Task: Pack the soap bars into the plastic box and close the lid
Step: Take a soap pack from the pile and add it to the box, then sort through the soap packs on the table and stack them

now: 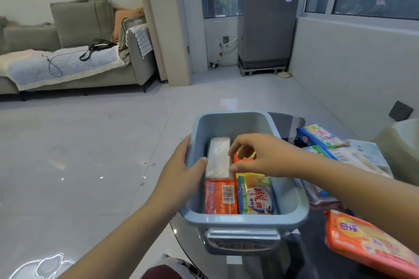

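Note:
A blue-grey plastic box (pixel 292 201) stands open on a dark glass table. Inside lie a white soap bar (pixel 218 156) at the back left, an orange bar (pixel 221 197) at the front left, a yellow-and-blue wrapped bar (pixel 257 196) at the front right and another orange bar (pixel 243 158) under my fingers. My left hand (pixel 181 170) grips the box's left rim, thumb inside against the white bar. My right hand (pixel 260 154) reaches into the box, its curled fingertips on the white bar's right edge. The lid is not visible.
More wrapped soap bars lie on the table right of the box: blue-and-yellow ones (pixel 322 136) at the back and a big orange pack (pixel 367 242) at the front. The glass table edge (pixel 179 233) curves below the box. A sofa (pixel 68 52) stands far left.

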The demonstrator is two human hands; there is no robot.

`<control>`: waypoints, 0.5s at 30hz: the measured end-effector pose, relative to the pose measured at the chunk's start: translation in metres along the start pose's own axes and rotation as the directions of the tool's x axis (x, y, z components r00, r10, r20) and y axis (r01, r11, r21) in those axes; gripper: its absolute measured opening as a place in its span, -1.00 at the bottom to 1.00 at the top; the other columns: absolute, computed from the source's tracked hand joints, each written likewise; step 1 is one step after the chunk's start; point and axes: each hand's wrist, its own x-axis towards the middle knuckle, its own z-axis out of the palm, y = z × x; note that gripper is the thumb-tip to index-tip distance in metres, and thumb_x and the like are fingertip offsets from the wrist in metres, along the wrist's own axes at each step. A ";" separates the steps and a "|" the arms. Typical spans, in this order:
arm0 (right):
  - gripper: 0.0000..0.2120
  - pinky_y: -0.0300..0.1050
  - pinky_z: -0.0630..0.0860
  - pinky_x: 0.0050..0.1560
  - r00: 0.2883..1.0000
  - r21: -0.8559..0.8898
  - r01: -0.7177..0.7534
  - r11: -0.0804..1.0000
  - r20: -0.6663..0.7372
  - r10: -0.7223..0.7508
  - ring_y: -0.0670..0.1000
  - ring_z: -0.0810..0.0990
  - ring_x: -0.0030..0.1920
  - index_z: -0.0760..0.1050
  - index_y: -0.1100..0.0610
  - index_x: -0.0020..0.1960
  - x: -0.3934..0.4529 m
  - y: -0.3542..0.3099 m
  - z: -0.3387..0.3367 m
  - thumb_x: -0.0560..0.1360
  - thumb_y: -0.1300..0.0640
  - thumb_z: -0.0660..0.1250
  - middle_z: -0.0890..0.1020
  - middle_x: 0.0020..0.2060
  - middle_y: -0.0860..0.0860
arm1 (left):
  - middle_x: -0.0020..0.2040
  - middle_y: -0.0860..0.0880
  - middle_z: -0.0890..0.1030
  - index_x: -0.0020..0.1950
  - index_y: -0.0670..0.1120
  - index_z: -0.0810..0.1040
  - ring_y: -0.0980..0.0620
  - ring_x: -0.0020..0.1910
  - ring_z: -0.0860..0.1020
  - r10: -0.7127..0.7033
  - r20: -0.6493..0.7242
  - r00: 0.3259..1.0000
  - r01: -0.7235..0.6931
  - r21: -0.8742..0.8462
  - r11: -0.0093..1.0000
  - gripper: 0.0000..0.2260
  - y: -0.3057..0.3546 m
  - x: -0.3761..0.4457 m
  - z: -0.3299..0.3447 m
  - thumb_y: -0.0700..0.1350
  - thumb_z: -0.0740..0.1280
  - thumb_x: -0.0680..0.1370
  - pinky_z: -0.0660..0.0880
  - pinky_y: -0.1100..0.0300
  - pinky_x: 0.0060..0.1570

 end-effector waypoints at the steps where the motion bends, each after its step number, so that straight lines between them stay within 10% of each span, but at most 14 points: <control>1: -0.71 -0.32 0.50 -0.10 0.997 0.027 0.024 0.999 -0.069 -0.022 -0.19 0.55 -0.07 0.47 -0.14 0.03 -0.010 0.001 -0.006 0.36 -0.18 0.37 0.58 -0.11 -0.20 | 0.25 0.26 0.38 0.45 0.15 0.18 0.36 0.06 0.41 0.035 -0.020 0.999 -0.034 0.046 0.998 -0.52 0.004 -0.001 0.002 -0.01 0.24 0.56 0.31 0.54 -0.05; 15: -0.89 -0.41 0.49 -0.16 0.839 0.310 0.018 0.951 -0.522 0.155 -0.22 0.58 -0.18 0.55 -0.13 -0.10 -0.132 0.059 -0.027 0.42 0.07 0.39 0.63 -0.25 -0.14 | 0.05 0.19 0.53 0.16 0.15 0.49 0.32 -0.05 0.50 0.347 0.070 0.935 -0.341 -0.089 0.936 -0.73 0.072 -0.039 0.105 -0.14 0.28 0.52 0.40 0.43 -0.01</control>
